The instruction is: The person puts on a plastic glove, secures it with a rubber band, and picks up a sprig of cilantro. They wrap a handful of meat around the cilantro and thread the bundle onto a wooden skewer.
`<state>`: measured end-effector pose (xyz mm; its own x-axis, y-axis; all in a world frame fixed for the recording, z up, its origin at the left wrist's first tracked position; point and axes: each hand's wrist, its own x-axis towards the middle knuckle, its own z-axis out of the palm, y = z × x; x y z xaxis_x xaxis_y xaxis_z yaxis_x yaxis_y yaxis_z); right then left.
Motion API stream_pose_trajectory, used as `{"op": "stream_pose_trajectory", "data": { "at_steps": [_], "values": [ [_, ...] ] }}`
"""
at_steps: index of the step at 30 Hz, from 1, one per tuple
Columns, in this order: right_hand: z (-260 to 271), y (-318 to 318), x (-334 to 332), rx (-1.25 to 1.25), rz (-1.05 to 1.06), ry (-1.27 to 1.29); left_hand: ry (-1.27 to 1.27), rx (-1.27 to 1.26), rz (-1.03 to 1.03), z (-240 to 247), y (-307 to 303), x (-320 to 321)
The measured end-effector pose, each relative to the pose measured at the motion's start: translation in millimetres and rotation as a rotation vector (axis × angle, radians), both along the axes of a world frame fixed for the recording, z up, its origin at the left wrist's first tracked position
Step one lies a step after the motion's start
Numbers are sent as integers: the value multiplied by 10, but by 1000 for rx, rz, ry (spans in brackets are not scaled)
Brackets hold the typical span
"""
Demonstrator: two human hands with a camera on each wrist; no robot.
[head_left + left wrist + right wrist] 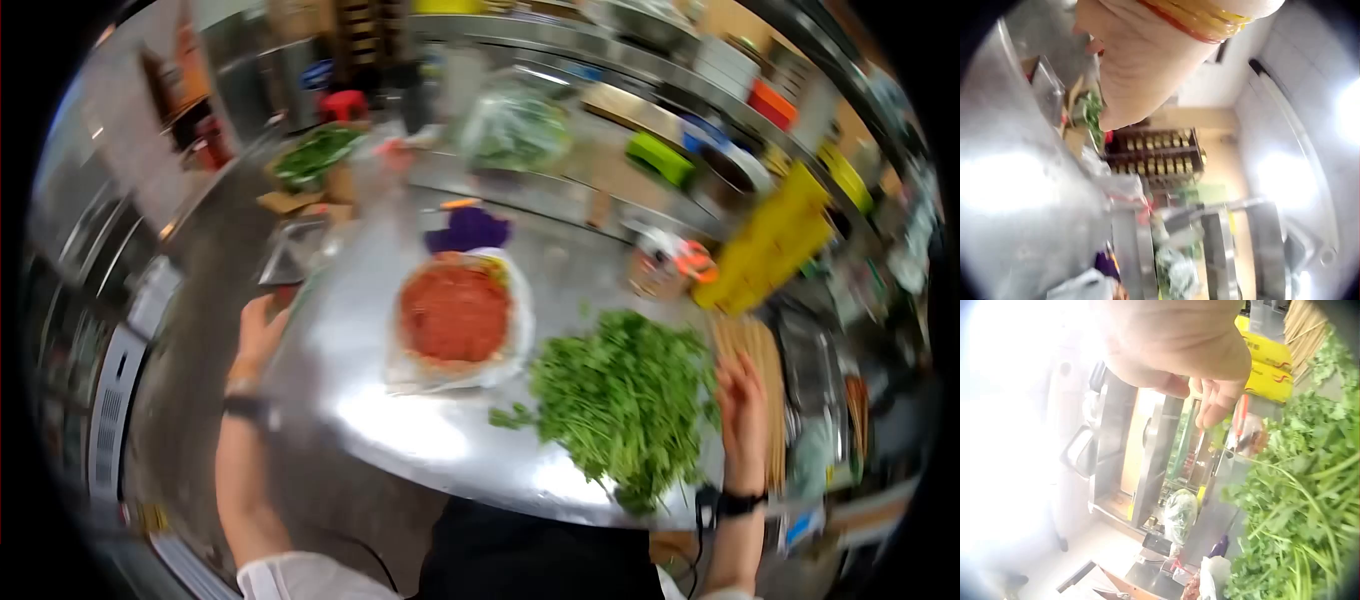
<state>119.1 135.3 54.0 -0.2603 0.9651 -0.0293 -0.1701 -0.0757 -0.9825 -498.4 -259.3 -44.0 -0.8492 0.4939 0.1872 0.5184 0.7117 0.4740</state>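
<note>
At the left edge of the steel table is my left hand, empty, its fingers loosely bent. Yellow and red bands circle the wrist near the left hand in the left wrist view. My right hand hovers at the right side of a big heap of leafy cilantro, over a bundle of wooden skewers. In the right wrist view the right hand has relaxed fingers and holds nothing; the cilantro lies beside it. Red minced meat fills a round container lined with white plastic mid-table.
Behind the meat lies a purple cloth. A jar with orange-handled scissors and a tall yellow package stand at the right. Farther back are a bag of greens and a cardboard box of green vegetables.
</note>
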Motion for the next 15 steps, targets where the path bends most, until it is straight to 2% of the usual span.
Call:
{"op": "stream_pose_trajectory", "data": {
  "at_steps": [1, 2, 3, 4, 5, 7, 9, 10, 11, 12, 13, 14, 15],
  "values": [
    [76, 55, -110, 48, 18, -8, 203, 74, -190, -50, 63, 161],
    [204, 36, -300, 153, 65, -129, 140, 143, -262, 258, 284, 628],
    [171, 169, -354, 160, 206, -236, -9, 370, -412, 209, 405, 855],
    [-148, 430, -315, 377, 331, -617, -84, 328, -452, 280, 517, 1150],
    [-115, 341, -328, 862, 230, -972, -209, 418, -468, 157, 612, 1389],
    [175, 149, -450, 1270, -37, -863, -292, 259, -574, 166, 708, 1842],
    [289, -94, -343, 783, 107, -714, -418, 181, -713, 315, 856, 2382],
    [285, -247, -284, 543, 177, -617, -570, 164, -698, 448, 953, 2685],
    [275, -377, -213, 434, 225, -586, -721, 142, -672, 560, 1027, 2964],
    [206, -511, -146, 326, 282, -552, -726, 56, -766, 538, 1060, 3146],
    [177, -600, -47, 298, 381, -630, -730, -33, -849, 538, 1097, 3303],
    [132, -671, 72, 271, 488, -709, -802, -24, -967, 559, 1119, 3493],
    [48, -775, 176, 123, 613, -684, -883, -17, -1078, 558, 1126, 3650]
  ]
}}
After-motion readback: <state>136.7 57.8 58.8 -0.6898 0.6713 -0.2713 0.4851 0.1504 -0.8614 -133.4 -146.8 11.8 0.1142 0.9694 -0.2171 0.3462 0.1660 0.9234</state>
